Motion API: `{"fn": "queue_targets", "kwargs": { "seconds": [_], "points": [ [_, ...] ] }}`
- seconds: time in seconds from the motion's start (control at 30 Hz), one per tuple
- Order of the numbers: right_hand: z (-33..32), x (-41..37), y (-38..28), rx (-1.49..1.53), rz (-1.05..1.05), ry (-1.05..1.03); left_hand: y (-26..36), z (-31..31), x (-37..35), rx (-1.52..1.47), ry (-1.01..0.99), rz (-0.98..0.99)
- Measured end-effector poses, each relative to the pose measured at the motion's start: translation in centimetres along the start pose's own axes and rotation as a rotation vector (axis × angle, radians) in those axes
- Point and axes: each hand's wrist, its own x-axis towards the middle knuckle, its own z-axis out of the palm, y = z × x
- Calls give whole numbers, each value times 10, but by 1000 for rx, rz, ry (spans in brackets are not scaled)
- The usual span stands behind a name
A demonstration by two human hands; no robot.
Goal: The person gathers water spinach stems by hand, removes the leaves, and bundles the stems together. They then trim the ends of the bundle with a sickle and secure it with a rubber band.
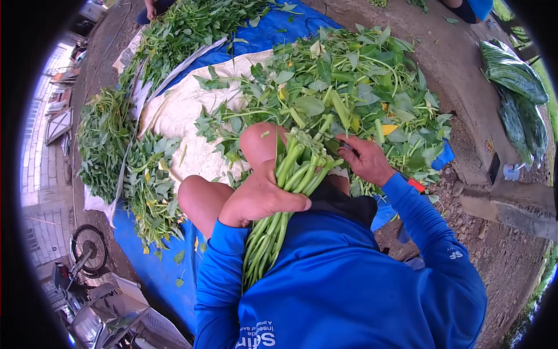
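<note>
The left hand [261, 198] is closed in a fist around a bundle of water spinach stems [267, 241]. The bundle lies up against the blue-sleeved chest, its cut ends poking out above the knuckles beside the bare knee [261, 142]. The grip sits near the top, so the long lower part hangs free. I'd say the outer stems could slide out if the fist slackens.

The right hand [367, 160] is down in the near edge of the loose pile of leafy greens [360, 75], fingers curled. Something thin and dark shows at the fingertips, but I cannot tell whether it is held or what it is. If it is a blade, it is close to the left fist and the knee, and a slip there would be the worst risk. A small red object [415, 184] lies just beside that forearm, half under leaves.

The pile spreads over a white sack cloth [180, 110] and a blue tarpaulin [151, 262], with gravelly dirt at the right edge, where stray leaves could pick up grit. More heaps of greens [104, 139] lie to the left, and a motorbike wheel [88, 247] stands well apart.
</note>
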Motion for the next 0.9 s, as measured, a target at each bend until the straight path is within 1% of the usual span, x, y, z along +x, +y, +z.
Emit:
{"fn": "queue_targets", "kwargs": {
  "seconds": [0.03, 0.07, 0.13, 0.17, 0.23, 0.27, 0.33, 0.37, 0.4, 0.47, 0.5, 0.53, 0.57, 0.63, 0.67, 0.77, 0.83, 0.9],
  "points": [
    [11, -2, 14, 115, -14, 111, -2, -10, -6, -32, 50, -8],
    [17, -1, 29, 62, 49, 268, 1, -16, -12, -43, 68, -3],
    [20, 9, 72, 9, 169, 398, 3, -23, -25, -67, 92, -8],
    [17, 14, 90, 20, 215, 412, 3, -23, -27, -60, 97, -7],
    [14, 24, 96, 46, 309, 434, -1, -24, -30, -48, 109, -8],
    [15, 31, 98, 172, 235, 419, -1, -27, -30, -102, 114, -8],
    [-5, 22, 39, 428, 120, 372, -8, -32, -37, -220, 117, -44],
    [-14, 16, 8, 475, -7, 322, -11, -38, -37, -273, 119, -48],
    [-19, 8, -23, 522, -137, 273, -22, -51, -34, -329, 10, -22],
    [-24, 4, -69, 441, -474, 199, -29, -56, -33, -513, -159, 94],
    [-15, 7, -79, 436, -520, 184, -31, -60, -32, -603, -250, 148],
    [-7, 8, -88, 429, -561, 167, -32, -68, -28, -576, -372, 162],
    [1, 9, -94, 421, -597, 148, -31, -70, -27, -594, -451, 199],
    [18, 15, -103, 429, -615, 184, -35, -67, -22, -643, -614, 270],
    [25, 22, -102, 430, -630, 198, -41, -69, -13, -668, -752, 362],
    [43, 41, -56, 257, -431, 217, -36, -64, -7, -609, -899, 455],
    [54, 50, -4, 186, -224, 452, -26, -77, -16, -511, -864, 404],
    [55, 50, 63, -12, -20, 549, -33, -81, -30, -490, -735, 370]
  ]
}}
